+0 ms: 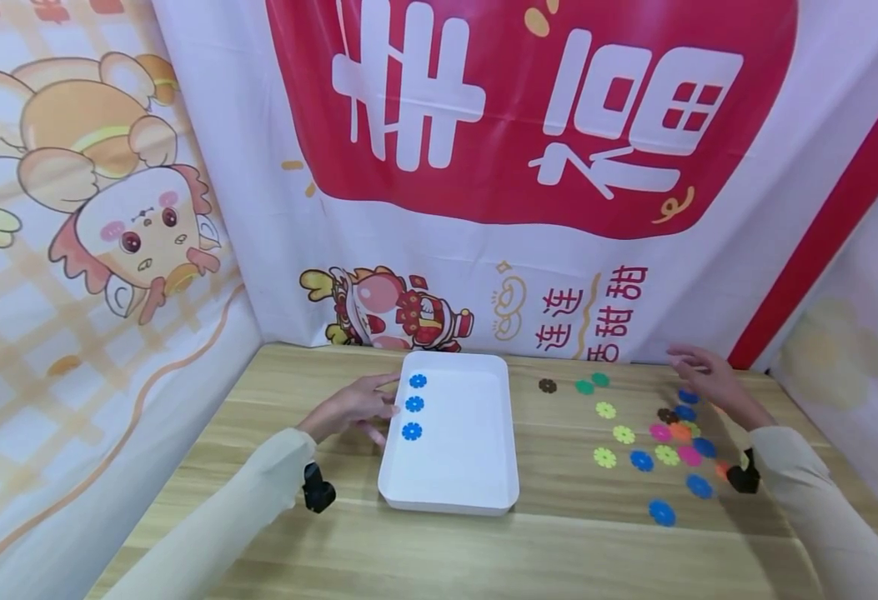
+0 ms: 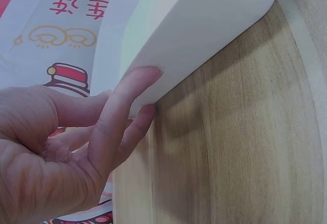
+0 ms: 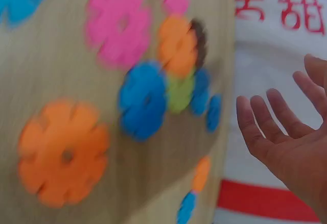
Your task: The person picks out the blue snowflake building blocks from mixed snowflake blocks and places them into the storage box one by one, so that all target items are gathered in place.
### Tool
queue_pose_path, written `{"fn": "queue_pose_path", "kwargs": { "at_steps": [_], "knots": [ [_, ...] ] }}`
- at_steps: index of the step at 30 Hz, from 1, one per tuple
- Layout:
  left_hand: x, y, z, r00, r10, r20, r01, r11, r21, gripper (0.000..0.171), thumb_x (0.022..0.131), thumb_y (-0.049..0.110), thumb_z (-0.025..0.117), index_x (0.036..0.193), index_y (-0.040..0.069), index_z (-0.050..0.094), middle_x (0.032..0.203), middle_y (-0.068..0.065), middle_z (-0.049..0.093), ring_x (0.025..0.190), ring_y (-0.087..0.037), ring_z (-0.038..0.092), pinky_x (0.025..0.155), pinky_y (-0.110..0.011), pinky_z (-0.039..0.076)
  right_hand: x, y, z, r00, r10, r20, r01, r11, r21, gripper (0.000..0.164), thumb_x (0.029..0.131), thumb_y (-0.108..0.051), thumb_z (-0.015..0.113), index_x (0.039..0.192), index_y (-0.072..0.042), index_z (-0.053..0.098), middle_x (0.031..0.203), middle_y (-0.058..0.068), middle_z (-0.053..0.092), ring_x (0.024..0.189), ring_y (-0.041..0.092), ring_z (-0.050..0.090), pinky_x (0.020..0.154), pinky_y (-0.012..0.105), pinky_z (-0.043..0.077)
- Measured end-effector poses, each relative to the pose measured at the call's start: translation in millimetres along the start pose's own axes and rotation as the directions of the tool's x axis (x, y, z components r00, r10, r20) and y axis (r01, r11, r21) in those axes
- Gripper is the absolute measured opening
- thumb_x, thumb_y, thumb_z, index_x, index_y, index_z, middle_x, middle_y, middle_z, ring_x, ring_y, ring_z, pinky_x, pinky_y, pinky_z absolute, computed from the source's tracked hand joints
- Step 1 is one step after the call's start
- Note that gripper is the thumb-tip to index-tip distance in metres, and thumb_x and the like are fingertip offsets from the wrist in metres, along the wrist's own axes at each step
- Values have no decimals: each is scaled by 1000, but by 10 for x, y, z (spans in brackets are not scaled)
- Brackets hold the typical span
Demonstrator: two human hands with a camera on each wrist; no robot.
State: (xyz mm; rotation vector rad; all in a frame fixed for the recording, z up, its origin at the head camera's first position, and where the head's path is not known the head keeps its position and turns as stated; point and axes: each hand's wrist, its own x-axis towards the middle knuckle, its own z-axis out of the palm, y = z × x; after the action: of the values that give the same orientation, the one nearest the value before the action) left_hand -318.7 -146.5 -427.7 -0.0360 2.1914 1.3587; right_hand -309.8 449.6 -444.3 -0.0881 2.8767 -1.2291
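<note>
A white tray (image 1: pixel 469 442) lies on the table with three blue notched discs (image 1: pixel 413 404) in a column along its left side. My left hand (image 1: pixel 354 406) holds the tray's left edge; in the left wrist view, fingers (image 2: pixel 135 83) lie against the outer wall and another digit meets the rim. Over the back right of the table, my right hand (image 1: pixel 709 383) hovers with fingers spread and nothing held. Blue discs (image 1: pixel 686 397) are nearest beneath it. In the right wrist view, the right hand (image 3: pixel 291 132) is apart from the blurred discs.
Loose yellow (image 1: pixel 624 434), pink (image 1: pixel 689 455), orange (image 1: pixel 681 431), brown (image 1: pixel 547 386) and green discs (image 1: pixel 584 387) are scattered right of the tray, some overlapping. A printed cloth (image 1: pixel 514 250) hangs along the table's back edge. Another cloth (image 1: pixel 108 375) bounds the left side.
</note>
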Motion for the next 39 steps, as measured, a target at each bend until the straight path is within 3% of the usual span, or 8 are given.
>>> {"fn": "queue_pose_path", "kwargs": {
  "at_steps": [9, 14, 17, 22, 28, 34, 39],
  "knots": [
    [-69, 5, -18, 999, 18, 33, -18, 1000, 4, 71, 107, 5, 57, 168, 22, 25, 160, -30, 41, 101, -30, 76, 71, -37, 68, -83, 344, -77, 999, 51, 9, -50, 994, -92, 76, 111, -48, 45, 165, -1, 19, 149, 44, 38, 128, 61, 46, 93, 64, 61],
    [-65, 3, -28, 999, 16, 33, -16, 1000, -1, 71, 107, 4, 56, 168, 22, 24, 161, -31, 40, 99, -32, 77, 71, -40, 68, -64, 504, -89, 999, -1, 43, 10, 981, -195, 69, 111, -31, 54, 160, 7, 25, 143, 45, 45, 126, 64, 47, 96, 73, 54],
    [-55, 0, -40, 1000, 10, 21, -10, 1000, 8, 72, 107, 4, 57, 168, 23, 24, 161, -31, 39, 96, -31, 77, 70, -41, 68, -44, 586, -90, 997, -11, 80, 28, 978, -209, 64, 109, -23, 59, 156, 10, 32, 144, 45, 46, 126, 63, 48, 94, 69, 57],
    [-55, -2, -37, 999, 25, 20, -25, 1000, 11, 71, 107, 5, 57, 168, 23, 25, 158, -31, 44, 99, -28, 76, 70, -41, 68, -70, 570, -127, 992, 47, 120, -22, 980, -199, 63, 108, -27, 60, 150, 14, 38, 146, 45, 41, 125, 62, 45, 96, 68, 55],
    [-58, -2, -32, 1000, 26, 14, -26, 999, 22, 71, 107, 6, 57, 168, 22, 25, 154, -31, 49, 99, -29, 76, 69, -39, 68, -44, 493, -161, 986, 67, 154, -37, 981, -189, 56, 105, -21, 64, 142, 16, 45, 138, 43, 47, 123, 59, 45, 98, 71, 51],
    [-47, -1, -31, 1000, 21, 17, -21, 1000, 14, 71, 107, 6, 57, 168, 22, 25, 155, -32, 47, 97, -30, 77, 69, -40, 68, -18, 484, -180, 987, 46, 151, -14, 979, -205, 46, 105, -20, 66, 134, 13, 53, 128, 37, 56, 113, 48, 53, 87, 53, 60],
    [-10, -3, -11, 1000, 9, 12, -10, 1000, 23, 72, 107, 5, 57, 168, 23, 25, 157, -33, 44, 95, -31, 77, 69, -41, 68, -5, 488, -162, 989, 44, 140, -18, 983, -184, 36, 104, -17, 67, 125, 10, 55, 114, 28, 61, 102, 37, 56, 74, 34, 56]
  ]
}}
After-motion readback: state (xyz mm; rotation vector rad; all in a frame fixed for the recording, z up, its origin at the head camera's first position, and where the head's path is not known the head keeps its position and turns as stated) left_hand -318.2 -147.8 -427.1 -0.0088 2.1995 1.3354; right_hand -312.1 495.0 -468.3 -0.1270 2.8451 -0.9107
